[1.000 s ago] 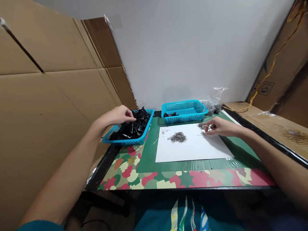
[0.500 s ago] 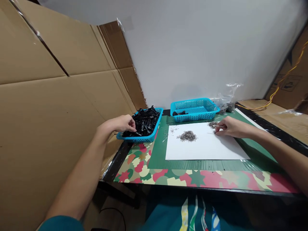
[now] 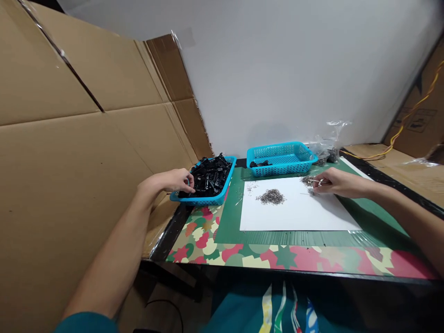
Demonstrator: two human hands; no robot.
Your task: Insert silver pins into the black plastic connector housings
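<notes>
My left hand [image 3: 178, 180] is at the left edge of a blue plastic basket [image 3: 222, 196] heaped with small black plastic parts [image 3: 211, 178]. Its fingers are curled together, and I cannot make out what is between the fingertips. My right hand [image 3: 331, 182] pinches a thin, shiny pair of tweezers [image 3: 316, 181] above the right part of a white sheet [image 3: 277, 219]. Just left of its fingertips lies a small pile of tiny metal pieces [image 3: 305, 180]. A larger pile of tiny metal pieces [image 3: 272, 196] sits on the sheet between the hands.
Another blue basket [image 3: 277, 172] with a few black parts stands at the back. Clear plastic bags [image 3: 328, 155] of small pieces lie beside it. A cardboard wall [image 3: 86, 152] rises on the left. A green mat [image 3: 229, 226] lies under the sheet.
My right hand has shifted very slightly right, with the tweezers still in it. My left fingers have lifted a little at the basket's edge. The view has moved slightly.
</notes>
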